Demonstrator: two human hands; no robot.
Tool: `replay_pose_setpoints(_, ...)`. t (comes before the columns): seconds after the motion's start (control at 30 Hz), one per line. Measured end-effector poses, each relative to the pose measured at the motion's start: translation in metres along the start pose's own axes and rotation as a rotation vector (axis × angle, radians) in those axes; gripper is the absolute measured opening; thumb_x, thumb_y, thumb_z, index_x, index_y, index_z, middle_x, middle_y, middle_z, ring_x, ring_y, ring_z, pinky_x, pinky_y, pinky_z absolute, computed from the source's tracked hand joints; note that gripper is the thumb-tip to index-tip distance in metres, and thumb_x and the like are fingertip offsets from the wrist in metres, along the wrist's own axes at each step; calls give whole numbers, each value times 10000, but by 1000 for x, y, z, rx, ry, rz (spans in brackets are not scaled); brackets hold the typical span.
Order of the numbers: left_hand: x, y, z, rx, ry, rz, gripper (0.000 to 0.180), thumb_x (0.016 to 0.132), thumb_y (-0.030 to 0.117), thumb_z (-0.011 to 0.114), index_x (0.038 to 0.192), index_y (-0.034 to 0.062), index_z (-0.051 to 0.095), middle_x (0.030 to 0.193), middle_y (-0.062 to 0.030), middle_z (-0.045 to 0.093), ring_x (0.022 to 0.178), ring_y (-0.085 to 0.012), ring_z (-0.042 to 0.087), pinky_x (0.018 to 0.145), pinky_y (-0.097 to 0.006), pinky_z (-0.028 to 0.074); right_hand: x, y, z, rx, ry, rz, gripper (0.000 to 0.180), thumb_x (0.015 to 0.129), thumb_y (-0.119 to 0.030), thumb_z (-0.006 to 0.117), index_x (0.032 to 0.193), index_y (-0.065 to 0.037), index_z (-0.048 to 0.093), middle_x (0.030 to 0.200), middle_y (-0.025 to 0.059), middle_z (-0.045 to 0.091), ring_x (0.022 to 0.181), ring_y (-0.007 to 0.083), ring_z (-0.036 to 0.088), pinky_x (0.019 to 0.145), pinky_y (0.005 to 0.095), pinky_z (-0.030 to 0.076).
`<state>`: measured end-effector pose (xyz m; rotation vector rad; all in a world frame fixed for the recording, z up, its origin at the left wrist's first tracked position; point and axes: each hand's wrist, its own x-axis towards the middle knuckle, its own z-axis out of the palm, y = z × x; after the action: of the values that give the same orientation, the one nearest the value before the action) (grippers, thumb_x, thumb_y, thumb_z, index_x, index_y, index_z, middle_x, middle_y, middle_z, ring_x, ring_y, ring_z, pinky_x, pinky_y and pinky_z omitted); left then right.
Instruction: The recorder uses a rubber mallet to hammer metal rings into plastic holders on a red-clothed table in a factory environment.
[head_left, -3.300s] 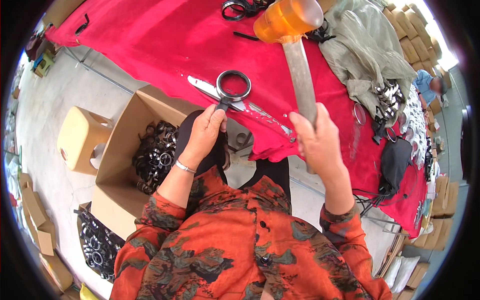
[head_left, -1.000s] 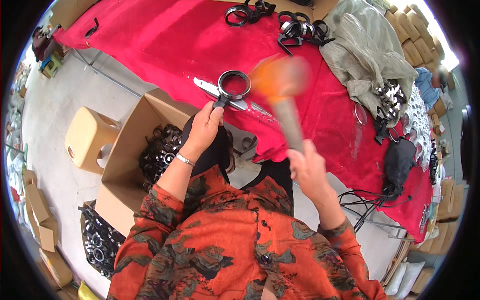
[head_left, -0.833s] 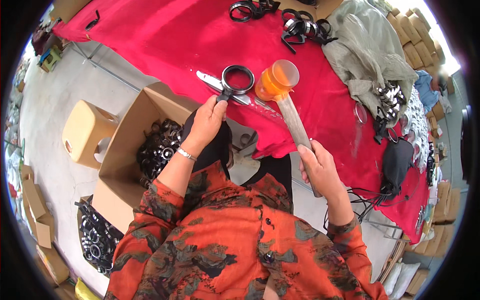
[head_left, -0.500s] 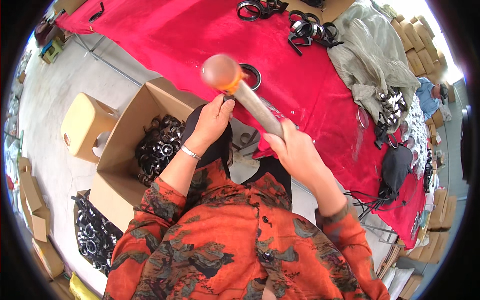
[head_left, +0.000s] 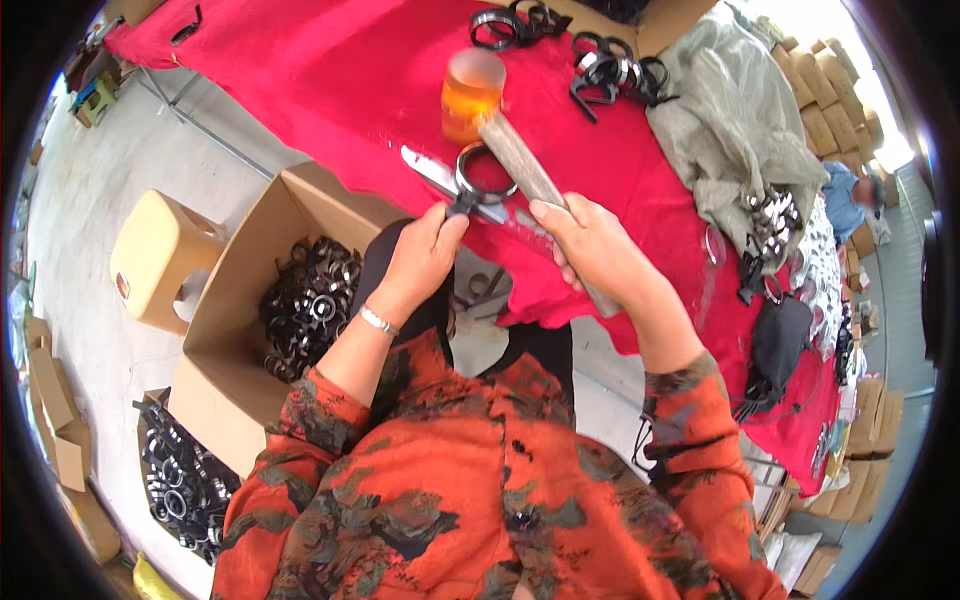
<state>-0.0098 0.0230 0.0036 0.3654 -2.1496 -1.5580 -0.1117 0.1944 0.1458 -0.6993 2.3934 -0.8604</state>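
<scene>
My right hand (head_left: 590,240) is closed around the wooden handle of a mallet (head_left: 520,160). Its amber, see-through head is raised over the red cloth, slightly blurred. Between thumb and fingers, my left hand (head_left: 428,250) pinches the short dark stem of a black ring-shaped part (head_left: 486,172) with a shiny inner band. This ring is at the near edge of the cloth, just below the mallet head. A shiny metal piece (head_left: 428,168) shows beside the ring; the ring and my hand hide part of it.
More black ring parts (head_left: 612,75) lie at the table's far side. Left of me, a cardboard box (head_left: 225,390) holds many such parts, near a cream stool (head_left: 160,255). A grey sack (head_left: 700,130) and a black bag (head_left: 780,340) are on the red-covered table (head_left: 330,90).
The mallet has risen away from my left hand, its head moving farther up over the table. The ring part's face now shows openly above my left fingers.
</scene>
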Motion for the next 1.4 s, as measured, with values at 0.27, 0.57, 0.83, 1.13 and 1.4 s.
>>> replay_pose_setpoints(0.27,-5,3,-10,-4,-60,-30,315,979,304,477,829,28,507,671,-47,559,654,-157,551,632,-301,440,-35,-20,-30,265,173,-141,354,931,-361,570,871,-16,518,616,25,506,483,97,494,443,260,415)
replay_pose_setpoints(0.57,-4,3,-7,-41,-51,-67,315,987,325,460,828,59,518,665,-8,547,530,-87,475,495,-243,393,-35,19,-24,356,-6,218,363,952,-364,507,958,-3,543,660,42,538,499,117,522,448,257,444)
replay_pose_setpoints(0.83,-4,1,-4,-59,-87,-38,324,999,352,440,867,66,520,690,4,544,546,-74,473,489,-222,385,-68,19,-1,158,149,72,337,967,-322,524,910,5,468,603,94,533,493,168,548,458,340,436)
replay_pose_setpoints(1.13,-6,2,-12,-19,-100,-6,324,997,346,437,870,59,518,688,-1,543,558,-71,484,495,-222,399,-74,7,-26,492,244,-130,298,981,-324,496,890,-41,494,631,19,510,482,70,494,421,233,410)
replay_pose_setpoints(1.4,0,-1,-17,-50,-144,-62,326,991,349,445,844,66,510,691,-10,550,561,-77,495,491,-222,402,-64,28,-13,675,90,156,335,963,-405,479,904,-75,489,661,24,526,484,106,504,412,244,419)
